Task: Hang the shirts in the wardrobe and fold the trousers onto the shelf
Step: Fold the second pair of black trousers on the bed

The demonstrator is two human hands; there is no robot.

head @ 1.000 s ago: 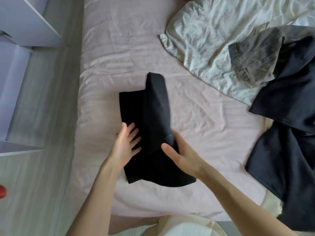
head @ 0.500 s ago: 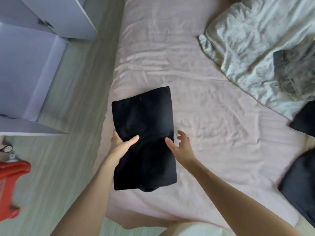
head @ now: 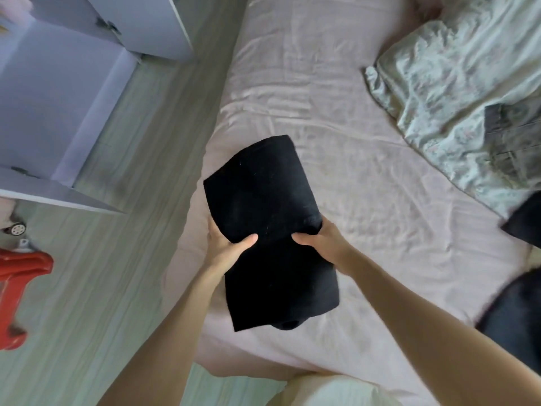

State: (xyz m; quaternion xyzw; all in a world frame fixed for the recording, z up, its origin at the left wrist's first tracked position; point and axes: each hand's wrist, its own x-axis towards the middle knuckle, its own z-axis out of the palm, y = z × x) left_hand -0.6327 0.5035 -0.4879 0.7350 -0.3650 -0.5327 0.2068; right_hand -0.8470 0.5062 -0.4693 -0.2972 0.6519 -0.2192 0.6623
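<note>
on the near edge of the bed (head: pixel 336 118), over the pink sheet, the folded black trousers (head: pixel 269 230) lay between both hands, gripped at about the middle of the bundle. the left hand (head: pixel 227 246) held the left side, thumb curled over the top and fingers tucked underneath out of sight. the right hand (head: pixel 320 243) clamped the right side the same way, thumb on top, fingers wrapped under the edge. the far half of the bundle seemed to be raised a little off the sheet, though i could not tell for sure; the near half sagged toward the bed's edge, with a loose roll of cloth poking out at the bottom.

the cloth looked soft and limp, light enough for two hands with ease, and not slippery. by my judgement its weakness was the fold: nothing stiff kept the layers together, so any hold at one end would let the rest droop and come open. a hold at both sides, with fingers flat beneath and thumbs pressing from above, suited it best, and a palm slid further under the sagging near end would have kept it square on the way over.

the wardrobe (head: pixel 61 92) stood open to the left across a strip of floor (head: pixel 140 177), well apart from the bundle. more clothes (head: pixel 515 315) waited at the right on the bed, beside a pale quilt (head: pixel 445 92).
</note>
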